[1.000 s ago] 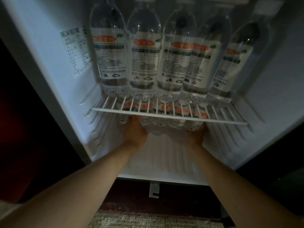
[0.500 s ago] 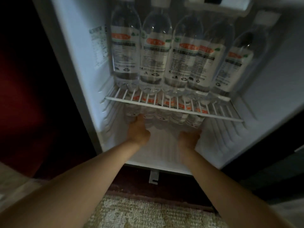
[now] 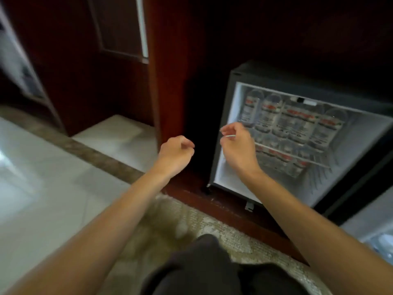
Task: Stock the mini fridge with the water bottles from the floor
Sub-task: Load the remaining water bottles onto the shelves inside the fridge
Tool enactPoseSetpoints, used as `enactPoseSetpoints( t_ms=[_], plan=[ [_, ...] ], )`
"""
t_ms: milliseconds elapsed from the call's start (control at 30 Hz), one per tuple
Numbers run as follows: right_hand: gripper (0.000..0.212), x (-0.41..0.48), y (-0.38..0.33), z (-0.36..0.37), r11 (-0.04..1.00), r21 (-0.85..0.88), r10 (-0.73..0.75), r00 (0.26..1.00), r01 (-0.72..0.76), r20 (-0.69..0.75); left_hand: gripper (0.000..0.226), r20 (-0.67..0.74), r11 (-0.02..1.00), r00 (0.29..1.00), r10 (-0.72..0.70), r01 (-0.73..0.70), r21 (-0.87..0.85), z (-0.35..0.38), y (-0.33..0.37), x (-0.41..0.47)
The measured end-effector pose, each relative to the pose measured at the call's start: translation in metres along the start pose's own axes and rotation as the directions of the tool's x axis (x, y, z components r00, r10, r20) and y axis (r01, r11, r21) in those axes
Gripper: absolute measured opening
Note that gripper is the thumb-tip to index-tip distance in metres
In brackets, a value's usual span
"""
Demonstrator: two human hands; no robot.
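The fridge stands open in a dark wood cabinet, low to the floor. Inside, a row of bottles stands on the wire shelf, and more bottles lie beneath it, though blur hides how many. Both hands hang in the air outside the fridge. The left hand is in front of the cabinet post, the fingers loosely curled on nothing. The right hand is before the fridge's left edge, fingers also slackly bent and empty. A dark-clad knee rests on a pale rug, with a tiled floor to the left.
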State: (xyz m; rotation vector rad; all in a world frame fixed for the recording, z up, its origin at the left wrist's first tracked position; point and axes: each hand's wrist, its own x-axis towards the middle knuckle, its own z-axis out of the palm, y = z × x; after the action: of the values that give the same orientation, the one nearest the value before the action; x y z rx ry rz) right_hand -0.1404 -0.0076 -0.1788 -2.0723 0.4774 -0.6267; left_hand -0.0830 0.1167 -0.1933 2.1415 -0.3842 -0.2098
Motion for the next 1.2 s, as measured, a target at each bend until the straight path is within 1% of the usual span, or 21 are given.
enactPoseSetpoints(
  t_ms=[100, 200, 333, 400, 467, 600, 733, 800, 867, 933, 1000, 1100, 1167, 1200],
  plan=[
    [0.02, -0.054, -0.064, 0.027, 0.995, -0.051, -0.068, 0.974, 0.08, 0.216, 0.02, -0.124, 1.0, 0.992, -0.003, 0.003, -0.003, -0.06, -0.018, -0.056],
    [0.022, -0.117, -0.107, 0.062, 0.991, -0.032, -0.113, 0.938, 0.131, 0.328, 0.024, -0.244, 0.999, 0.969, -0.027, 0.037, 0.035, -0.108, -0.047, -0.11],
    [0.021, -0.198, -0.126, 0.117, 0.991, 0.031, -0.131, 0.865, 0.133, 0.485, 0.025, -0.313, 0.988, 0.943, -0.109, 0.137, 0.07, -0.153, -0.106, -0.174],
    [0.023, -0.23, -0.126, 0.145, 0.992, 0.026, -0.12, 0.817, 0.127, 0.564, 0.025, -0.332, 0.975, 0.923, -0.193, 0.218, 0.04, -0.168, -0.142, -0.202],
    [0.023, -0.259, -0.12, 0.173, 0.992, 0.008, -0.105, 0.774, 0.127, 0.625, 0.025, -0.363, 0.946, 0.878, -0.312, 0.324, -0.028, -0.18, -0.178, -0.226],
    [0.024, -0.312, -0.103, 0.223, 0.988, -0.059, -0.055, 0.673, 0.146, 0.738, 0.026, -0.407, 0.835, 0.742, -0.533, 0.538, -0.114, -0.189, -0.248, -0.275],
    [0.027, -0.359, -0.091, 0.259, 0.985, -0.07, -0.027, 0.547, 0.155, 0.837, 0.028, -0.419, 0.711, 0.614, -0.669, 0.693, -0.12, -0.183, -0.304, -0.317],
    [0.026, -0.384, -0.086, 0.272, 0.983, -0.063, -0.03, 0.485, 0.174, 0.874, 0.028, -0.402, 0.657, 0.569, -0.717, 0.745, -0.117, -0.174, -0.325, -0.334],
    [0.028, -0.408, -0.081, 0.283, 0.98, -0.05, -0.034, 0.413, 0.191, 0.91, 0.028, -0.391, 0.615, 0.537, -0.748, 0.782, -0.101, -0.165, -0.341, -0.349],
    [0.029, -0.426, -0.074, 0.291, 0.978, -0.053, -0.024, 0.365, 0.201, 0.931, 0.025, -0.424, 0.58, 0.493, -0.76, 0.808, -0.1, -0.157, -0.357, -0.36],
    [0.027, -0.436, -0.065, 0.295, 0.971, -0.078, -0.004, 0.343, 0.225, 0.939, 0.026, -0.494, 0.557, 0.437, -0.752, 0.821, -0.121, -0.154, -0.373, -0.37],
    [0.025, -0.443, -0.055, 0.297, 0.962, -0.112, 0.029, 0.314, 0.25, 0.949, 0.041, -0.59, 0.545, 0.359, -0.723, 0.821, -0.169, -0.161, -0.396, -0.381],
    [0.024, -0.444, -0.05, 0.297, 0.961, -0.115, 0.036, 0.3, 0.25, 0.953, 0.049, -0.624, 0.563, 0.342, -0.703, 0.803, -0.194, -0.168, -0.411, -0.386],
    [0.025, -0.443, -0.047, 0.297, 0.96, -0.12, 0.041, 0.296, 0.254, 0.954, 0.053, -0.617, 0.569, 0.349, -0.705, 0.797, -0.2, -0.17, -0.419, -0.387]
  ],
)
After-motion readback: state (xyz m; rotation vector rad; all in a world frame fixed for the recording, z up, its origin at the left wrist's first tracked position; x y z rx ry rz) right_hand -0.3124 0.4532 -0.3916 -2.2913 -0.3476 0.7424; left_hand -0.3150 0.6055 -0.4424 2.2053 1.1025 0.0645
